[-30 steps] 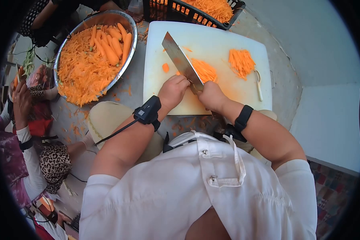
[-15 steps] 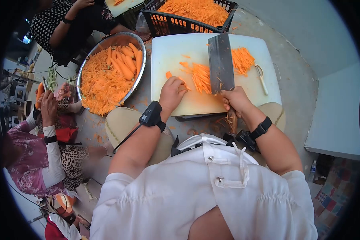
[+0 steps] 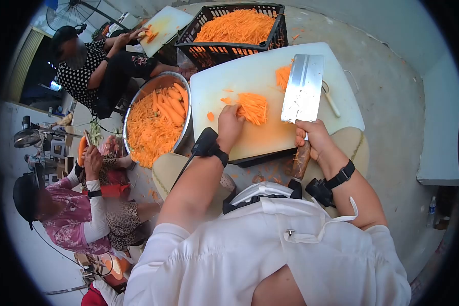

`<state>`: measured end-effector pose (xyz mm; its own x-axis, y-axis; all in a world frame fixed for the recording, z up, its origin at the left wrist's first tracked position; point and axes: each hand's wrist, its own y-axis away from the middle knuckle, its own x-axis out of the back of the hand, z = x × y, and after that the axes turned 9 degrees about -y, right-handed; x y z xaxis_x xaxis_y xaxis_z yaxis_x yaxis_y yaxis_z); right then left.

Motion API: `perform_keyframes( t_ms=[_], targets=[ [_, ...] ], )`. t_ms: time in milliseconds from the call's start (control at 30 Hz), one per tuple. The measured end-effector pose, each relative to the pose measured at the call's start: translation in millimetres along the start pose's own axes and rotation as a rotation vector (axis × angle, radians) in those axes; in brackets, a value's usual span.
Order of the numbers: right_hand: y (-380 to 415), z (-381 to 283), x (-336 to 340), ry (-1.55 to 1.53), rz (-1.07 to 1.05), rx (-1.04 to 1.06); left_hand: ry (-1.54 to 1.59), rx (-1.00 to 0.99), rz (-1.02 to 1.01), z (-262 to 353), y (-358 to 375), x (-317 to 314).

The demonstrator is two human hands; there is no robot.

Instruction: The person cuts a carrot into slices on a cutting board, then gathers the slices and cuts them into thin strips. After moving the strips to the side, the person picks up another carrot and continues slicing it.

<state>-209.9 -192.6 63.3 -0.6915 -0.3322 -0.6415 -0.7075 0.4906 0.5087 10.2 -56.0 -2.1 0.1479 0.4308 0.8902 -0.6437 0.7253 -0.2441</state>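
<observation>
My right hand grips the wooden handle of a broad cleaver, its shiny flat side facing up over the right part of the white cutting board. My left hand has its fingers curled against the left edge of a heap of carrot strips in the middle of the board; the fingertips are partly hidden. A small carrot piece lies left of that hand. More carrot shreds show beside the cleaver's upper left edge, partly covered by the blade.
A peeler lies at the board's right side. Left of the board stands a metal basin of whole and shredded carrots. Behind it is a black crate full of shreds. Two people work with carrots at the left.
The cleaver has moved right, off the middle heap, and its blade now shows a bright face. My left hand has come up against the heap's left side. The camera view has shifted.
</observation>
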Motion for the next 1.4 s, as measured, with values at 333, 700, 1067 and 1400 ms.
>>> perform_keyframes(
  t_ms=[333, 700, 1067, 1400],
  targets=[
    [-0.1, -5.2, 5.8, -0.009, -0.081, -0.017, 0.221, 0.157, -0.173, 7.1, 2.1, -1.3],
    [0.8, -5.8, 6.2, -0.077, -0.145, -0.049, -0.268, 0.134, 0.245, -69.1, 12.6, 17.3],
    [0.7, -2.7, 3.7, -0.017, -0.173, -0.025, -0.270, 0.087, -0.036, -50.9, 15.2, 32.6],
    [2.2, -0.3, -1.9, 0.005, -0.156, -0.032, -0.157, 0.122, -0.105, -21.2, 45.1, 29.7]
  ],
)
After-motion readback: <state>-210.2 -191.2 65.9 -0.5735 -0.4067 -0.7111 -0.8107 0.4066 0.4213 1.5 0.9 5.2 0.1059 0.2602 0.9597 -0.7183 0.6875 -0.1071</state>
